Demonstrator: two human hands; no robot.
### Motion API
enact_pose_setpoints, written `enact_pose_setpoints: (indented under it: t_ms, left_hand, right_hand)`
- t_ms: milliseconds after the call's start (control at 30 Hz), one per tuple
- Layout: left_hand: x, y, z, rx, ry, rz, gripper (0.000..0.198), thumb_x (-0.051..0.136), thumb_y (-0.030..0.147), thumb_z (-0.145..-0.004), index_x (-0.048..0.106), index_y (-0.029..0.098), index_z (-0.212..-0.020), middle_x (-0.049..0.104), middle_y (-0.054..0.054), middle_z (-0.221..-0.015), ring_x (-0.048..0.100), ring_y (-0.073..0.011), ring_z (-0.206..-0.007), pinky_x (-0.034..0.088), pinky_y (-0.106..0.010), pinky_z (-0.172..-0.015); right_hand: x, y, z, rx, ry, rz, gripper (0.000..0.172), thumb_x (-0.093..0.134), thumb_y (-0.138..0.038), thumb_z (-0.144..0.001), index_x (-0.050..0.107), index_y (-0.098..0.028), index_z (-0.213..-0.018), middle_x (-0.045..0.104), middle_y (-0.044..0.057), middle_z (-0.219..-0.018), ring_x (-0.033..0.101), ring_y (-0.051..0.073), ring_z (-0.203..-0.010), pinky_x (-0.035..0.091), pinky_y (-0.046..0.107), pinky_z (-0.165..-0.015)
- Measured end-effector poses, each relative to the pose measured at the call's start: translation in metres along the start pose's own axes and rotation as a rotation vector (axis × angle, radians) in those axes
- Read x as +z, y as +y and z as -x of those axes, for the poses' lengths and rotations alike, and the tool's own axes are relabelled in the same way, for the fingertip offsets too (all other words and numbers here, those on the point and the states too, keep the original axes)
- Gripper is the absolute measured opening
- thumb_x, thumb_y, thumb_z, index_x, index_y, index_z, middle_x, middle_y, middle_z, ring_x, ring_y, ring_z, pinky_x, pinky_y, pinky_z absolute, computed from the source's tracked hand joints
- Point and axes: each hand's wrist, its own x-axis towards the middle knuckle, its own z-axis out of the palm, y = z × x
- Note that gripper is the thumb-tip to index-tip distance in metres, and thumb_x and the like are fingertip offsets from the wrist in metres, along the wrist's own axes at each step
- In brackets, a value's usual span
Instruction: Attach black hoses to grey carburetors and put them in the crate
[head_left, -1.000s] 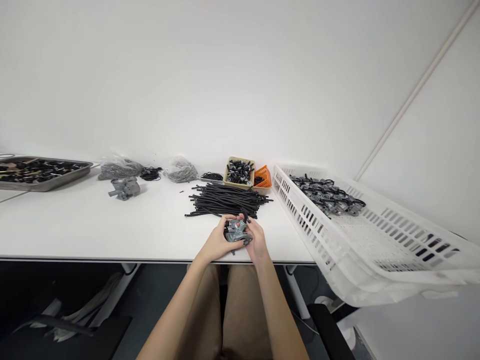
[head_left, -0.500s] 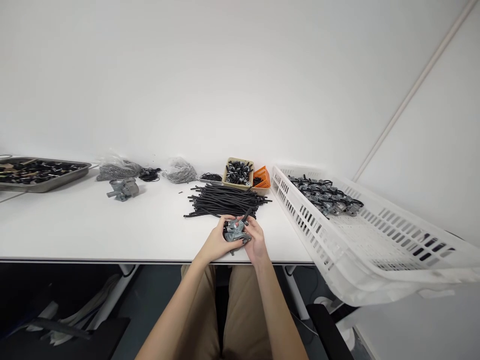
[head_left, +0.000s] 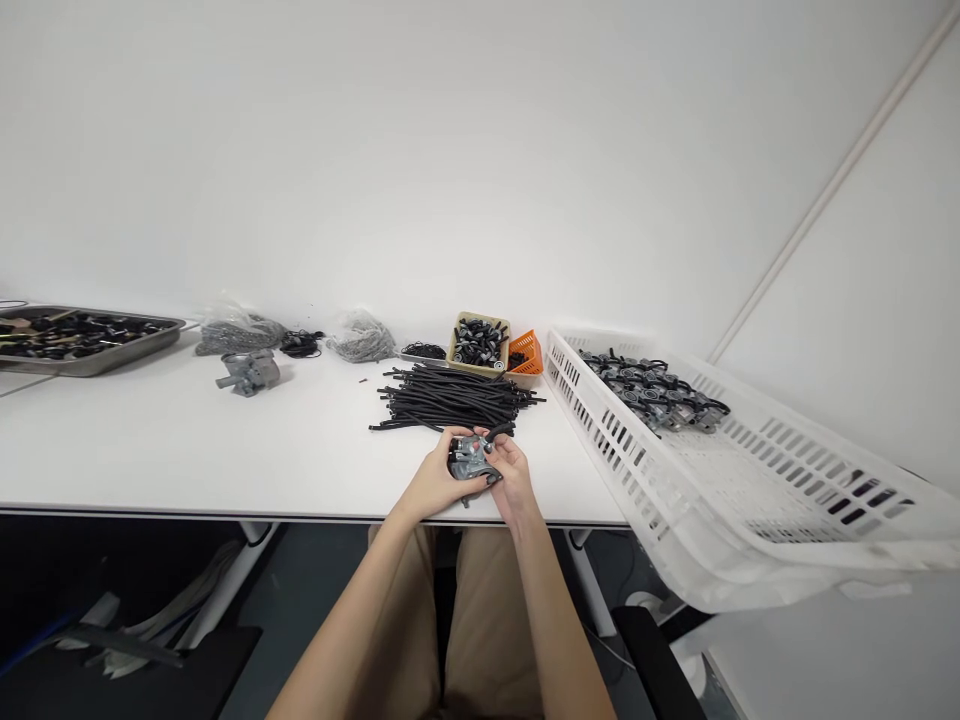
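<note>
Near the table's front edge, my left hand [head_left: 439,482] is wrapped round the left side of a grey metal part [head_left: 468,458]. My right hand [head_left: 513,480] grips the same part from the right, its fingers at a short black tube [head_left: 498,432] that sticks out at the top and leans right. Just behind my hands lies a pile of black tubes [head_left: 450,398]. Another grey metal part [head_left: 250,372] rests on the table to the left.
A white crate [head_left: 675,500] at the right holds several grey parts with black tubes. Behind the pile are a beige basket [head_left: 452,350] and an orange basket [head_left: 534,350]. Plastic bags [head_left: 361,338] and a metal tray [head_left: 142,350] stand further left.
The black tube on the held part stood up steeply before; now it lies lower, bent to the right. The fingers of my right hand have shifted slightly on it.
</note>
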Motion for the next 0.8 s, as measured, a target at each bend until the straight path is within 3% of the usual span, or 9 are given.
enact_pose_setpoints:
  t_ms: [233,400,533,800]
  left_hand:
    - [-0.0003,-0.001,0.0001,-0.004,0.003,-0.015,0.061,0.079,0.028,-0.069,0.048,0.023,-0.121,0.063,-0.008,-0.121,0.064,-0.0233,-0.105,0.052,-0.038,-0.092]
    - [0.0003,0.0014,0.0001,-0.003,-0.003,0.009,0.059,0.08,0.031,-0.07,0.047,0.023,-0.119,0.063,-0.009,-0.127,0.064,-0.0235,-0.11,0.051,-0.039,-0.097]
    - [0.001,0.0015,0.0001,0.004,-0.004,0.028,0.059,0.08,0.03,-0.069,0.047,0.024,-0.118,0.061,-0.009,-0.131,0.063,-0.0237,-0.114,0.05,-0.039,-0.1]
    - [-0.0001,0.0025,0.0009,-0.009,-0.007,-0.014,0.061,0.079,0.028,-0.068,0.047,0.023,-0.119,0.062,-0.009,-0.127,0.063,-0.0245,-0.111,0.051,-0.039,-0.095]
  right_hand:
    - [0.005,0.0002,0.0014,0.004,0.007,0.074,0.032,0.086,-0.031,-0.066,0.072,-0.019,-0.091,0.075,0.004,-0.097,0.068,0.02,-0.095,0.053,0.034,-0.091]
    - [0.0053,-0.0033,0.0059,0.024,0.027,-0.018,0.021,0.081,-0.032,-0.07,0.065,-0.02,-0.077,0.075,0.002,-0.085,0.069,0.018,-0.081,0.054,0.031,-0.08]
    - [0.0039,-0.0059,0.0076,0.037,0.026,-0.052,0.02,0.08,-0.027,-0.068,0.062,-0.022,-0.075,0.076,0.001,-0.086,0.069,0.018,-0.082,0.054,0.029,-0.078]
    - [0.0037,-0.0025,0.003,-0.024,0.028,0.026,0.042,0.088,-0.023,-0.059,0.073,-0.024,-0.099,0.074,0.0,-0.099,0.067,0.017,-0.093,0.053,0.029,-0.088]
